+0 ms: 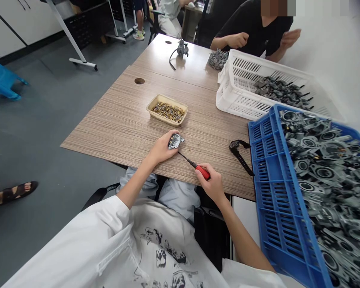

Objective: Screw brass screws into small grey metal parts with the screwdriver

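Wood-grain worktop (114, 116), brown, its near edge running along the wearer's lap; a seam crosses it toward the far end. Round dark hole (139, 81) by the left edge, just on the near side of the seam.

Left hand (162, 149) grips a small grey metal casting (175, 141) above the worktop, just inside the near edge. Right hand (211, 182) is closed round the red handle of a black-shafted screwdriver (203, 172), shaft pointing at the casting; whether the tip touches cannot be told.

Two small brass-coloured pieces (189, 148) lie right of the casting. Beyond the left hand, a cream rectangular plastic tray (160, 117) of brass-coloured screws. Black wristwatch (234, 147) near the right edge, beside a blue slatted plastic crate (271, 188) heaped with grey metal castings. Behind that, a white slatted plastic crate (240, 84) holds more.

Toward the far left corner: grey metal assembly (182, 49) with a black hose. Across the worktop, a co-worker in a black top (246, 24), hands raised.

Room: grey floor (78, 104), blue plastic stool (3, 80), white cabinets (6, 24).
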Motion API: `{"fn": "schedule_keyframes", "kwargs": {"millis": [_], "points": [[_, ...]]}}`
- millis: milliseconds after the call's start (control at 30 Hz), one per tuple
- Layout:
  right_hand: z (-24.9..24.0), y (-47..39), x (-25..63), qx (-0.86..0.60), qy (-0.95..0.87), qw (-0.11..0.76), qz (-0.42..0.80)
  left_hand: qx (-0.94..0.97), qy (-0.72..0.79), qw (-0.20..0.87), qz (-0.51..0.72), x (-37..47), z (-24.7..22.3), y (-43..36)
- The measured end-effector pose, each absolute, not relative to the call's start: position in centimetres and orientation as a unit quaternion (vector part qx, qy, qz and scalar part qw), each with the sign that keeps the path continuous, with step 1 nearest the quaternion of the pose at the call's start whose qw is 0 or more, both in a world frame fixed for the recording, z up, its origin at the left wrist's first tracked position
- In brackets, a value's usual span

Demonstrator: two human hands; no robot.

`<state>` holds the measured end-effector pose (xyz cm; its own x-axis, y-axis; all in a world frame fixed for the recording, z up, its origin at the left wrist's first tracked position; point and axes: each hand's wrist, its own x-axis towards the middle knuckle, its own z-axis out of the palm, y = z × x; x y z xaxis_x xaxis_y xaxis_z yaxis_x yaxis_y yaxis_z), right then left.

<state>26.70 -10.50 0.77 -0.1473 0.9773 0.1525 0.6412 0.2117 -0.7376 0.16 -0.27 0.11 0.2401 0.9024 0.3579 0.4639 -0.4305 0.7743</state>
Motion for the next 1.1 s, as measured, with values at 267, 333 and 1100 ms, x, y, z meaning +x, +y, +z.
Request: {"fn": "schedule_keyframes", "kwargs": {"millis": [267,333,1100], "points": [[0.79,-10.45,26.55,-0.568,-0.715,0.318,0.254,0.740,0.464,0.268,0.406,0.19,0.15,-0.32],[0.77,-10.46,26.52,-0.567,-0.717,0.318,0.252,0.740,0.465,0.267,0.406,0.18,0.12,-0.31],[0.70,-10.59,26.51,-0.572,-0.723,0.300,0.245,0.743,0.457,0.263,0.413,0.22,0.15,-0.29]]}}
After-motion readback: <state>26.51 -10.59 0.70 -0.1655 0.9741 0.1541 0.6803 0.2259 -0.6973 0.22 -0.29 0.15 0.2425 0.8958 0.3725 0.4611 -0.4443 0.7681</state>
